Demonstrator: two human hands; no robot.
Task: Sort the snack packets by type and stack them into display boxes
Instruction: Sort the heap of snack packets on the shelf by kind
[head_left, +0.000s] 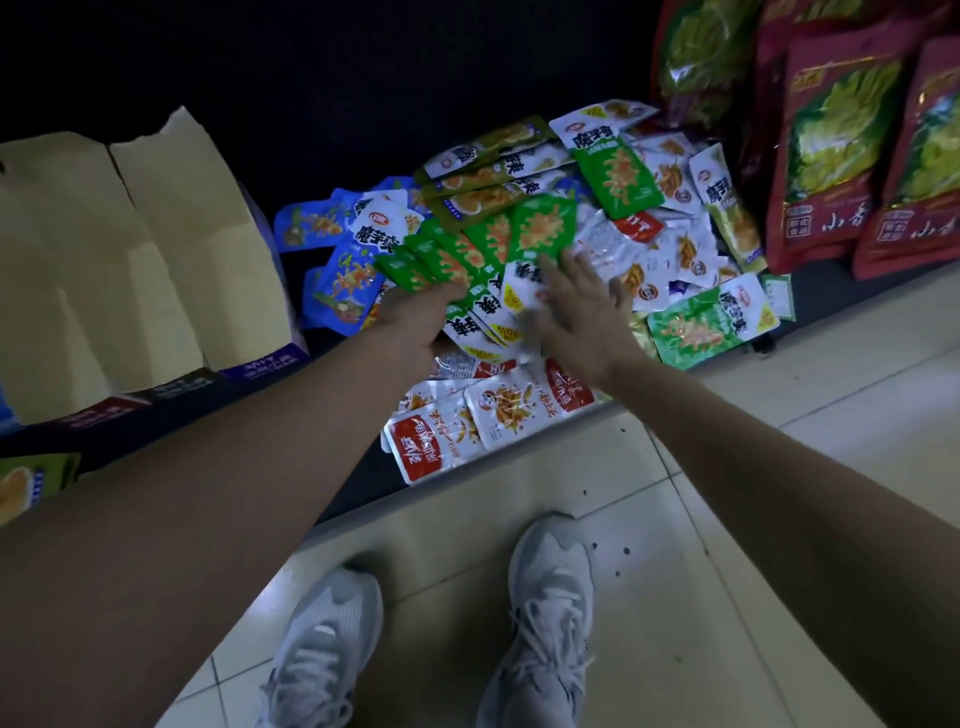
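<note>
Left hand (415, 318) grips green packets (470, 249) between display boxes (156, 249) and red bags (831, 156).

Chinese lettering on packets and bags
"魔芋爽" reads on a far green packet (618, 171), a blue packet (376, 234) at left and a near-right green packet (711, 322); part of it shows on the fanned green packets (467, 254). "小香" marks two large red bags (836, 156) far right.
</note>
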